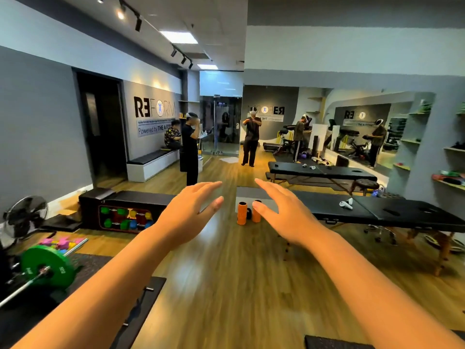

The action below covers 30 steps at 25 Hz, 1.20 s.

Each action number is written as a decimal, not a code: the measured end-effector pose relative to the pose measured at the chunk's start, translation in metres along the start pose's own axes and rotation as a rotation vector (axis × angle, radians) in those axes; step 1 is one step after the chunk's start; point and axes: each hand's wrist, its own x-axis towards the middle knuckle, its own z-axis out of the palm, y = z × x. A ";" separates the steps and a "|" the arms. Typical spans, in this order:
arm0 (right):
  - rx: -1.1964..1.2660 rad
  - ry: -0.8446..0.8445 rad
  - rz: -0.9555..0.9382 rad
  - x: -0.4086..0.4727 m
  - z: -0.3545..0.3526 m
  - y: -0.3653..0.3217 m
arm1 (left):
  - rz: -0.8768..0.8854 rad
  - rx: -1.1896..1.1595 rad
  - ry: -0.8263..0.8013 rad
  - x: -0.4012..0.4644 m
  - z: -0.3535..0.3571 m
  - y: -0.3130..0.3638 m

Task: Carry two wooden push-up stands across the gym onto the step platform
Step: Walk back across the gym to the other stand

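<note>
Far left: standing fan (25, 217) on the floor by the gray wall. Below it, barbell w/ green plate (47, 269), pink and multicolour items (63, 243) just behind. Black mat (141, 301) on wood floor, near bottom left.

Left of centre: black storage box (125, 210) w/ open front, holding dumbbells (125, 219) in two rows: green, red, orange, blue. Behind, white bench w/ black cushion (153, 163) against the wall; one person seated on it, another standing beside.

Centre: left hand (186, 217) stretched forward, fingers straight and spread, holding nothing. Right hand (284, 215) same, released, fingers extended, empty. Hands apart, palms roughly facing each other. Between them, farther off on the floor, two orange foam rollers (242, 213) upright, something small and black between the two; right thumb overlaps the right roller in view.

Right: black massage table (392, 215) w/ white controllers (346, 204) on top. Second massage table (319, 172) behind, small items on it. Far right: wall shelves (450, 180) w/ coloured gear, too blurred to ID.

Wooden push-up stands: not in view. Step platform: can't tell which item, if any.
</note>
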 end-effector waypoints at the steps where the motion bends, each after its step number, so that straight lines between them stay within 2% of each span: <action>1: 0.004 -0.001 -0.013 0.023 0.005 0.013 | -0.008 0.000 0.007 0.019 0.012 -0.009; 8: 0.015 -0.026 -0.077 0.174 0.060 0.093 | -0.021 -0.018 0.019 0.158 0.087 -0.094; 18: 0.031 -0.020 0.003 0.378 0.120 0.214 | 0.001 -0.028 -0.030 0.371 0.178 -0.228; 26: 0.083 -0.081 -0.170 0.562 0.196 0.308 | -0.147 0.052 0.049 0.484 0.239 -0.335; 30: 0.153 -0.190 -0.258 0.654 0.233 0.341 | -0.269 0.055 0.137 0.531 0.250 -0.382</action>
